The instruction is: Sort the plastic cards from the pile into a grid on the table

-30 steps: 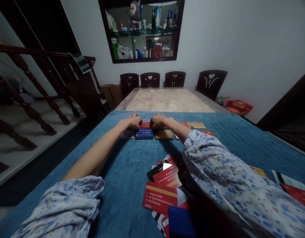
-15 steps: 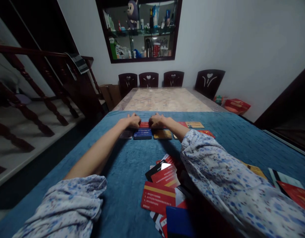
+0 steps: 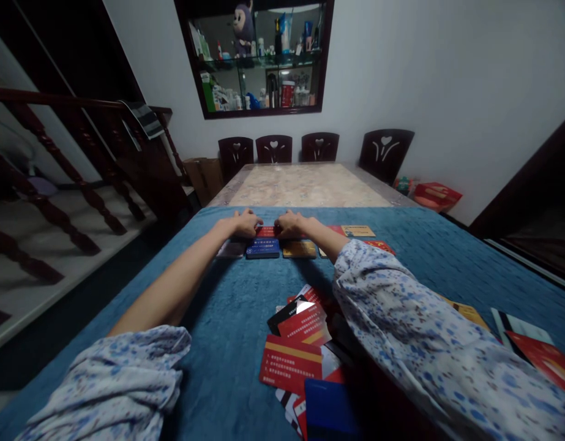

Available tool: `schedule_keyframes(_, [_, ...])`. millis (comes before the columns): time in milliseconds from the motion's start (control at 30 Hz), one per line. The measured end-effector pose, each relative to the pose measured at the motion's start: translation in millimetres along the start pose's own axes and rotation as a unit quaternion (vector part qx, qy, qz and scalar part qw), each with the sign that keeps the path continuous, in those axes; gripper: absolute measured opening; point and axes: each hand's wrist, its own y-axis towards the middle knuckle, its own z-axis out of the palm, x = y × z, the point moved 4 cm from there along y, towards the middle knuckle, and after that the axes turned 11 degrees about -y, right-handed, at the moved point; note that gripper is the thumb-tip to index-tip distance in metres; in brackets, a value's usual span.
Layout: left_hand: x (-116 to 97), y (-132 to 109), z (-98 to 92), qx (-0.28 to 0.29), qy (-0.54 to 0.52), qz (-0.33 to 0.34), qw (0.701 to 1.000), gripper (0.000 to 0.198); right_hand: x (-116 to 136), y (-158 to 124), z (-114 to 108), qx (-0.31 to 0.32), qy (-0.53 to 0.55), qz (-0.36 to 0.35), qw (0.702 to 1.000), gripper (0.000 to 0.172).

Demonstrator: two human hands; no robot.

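A red card [image 3: 265, 231] lies in the far row of cards on the blue cloth, between my two hands. My left hand [image 3: 246, 224] is at its left edge, fingers bent and the index finger a little raised. At its right edge, the curled fingers of my right hand [image 3: 289, 224] touch it. Both hands partly cover the row. Just nearer lie a blue card stack [image 3: 262, 248], a gold card stack [image 3: 299, 249] and a pale card [image 3: 231, 249]. My right forearm hides part of this nearer row.
Loose, overlapping cards, among them a red card with a gold stripe [image 3: 291, 364] and a blue card [image 3: 330, 410], lie close to me. More cards, one orange-yellow [image 3: 358, 231], sit on the right. The blue cloth [image 3: 218, 367] covers the near table; chairs [image 3: 319, 147] stand behind.
My left hand's fingers have loosened and lifted slightly beside the red card. My right hand stays nearly in place. The whole view has shifted a little.
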Motion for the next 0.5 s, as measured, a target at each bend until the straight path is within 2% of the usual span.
schedule_keyframes(133, [-7.3,-4.1,-5.8,-0.015,0.031,0.01,0.999,0.053,-0.6,-2.2,-2.0,0.007,0.001,-0.004,1.0,0.041])
schedule_keyframes(400, [-18.3,-14.7,-8.4,-0.147,0.043,0.105,0.983,0.035,-7.7,-14.5,-11.1,-0.044,-0.002,-0.008,0.999,0.047])
schedule_keyframes(500, [-25.0,-20.2,-7.5,-0.186,0.052,0.127,0.973,0.028,-9.2,-26.2,-18.4,-0.078,0.007,-0.017,0.997,0.042])
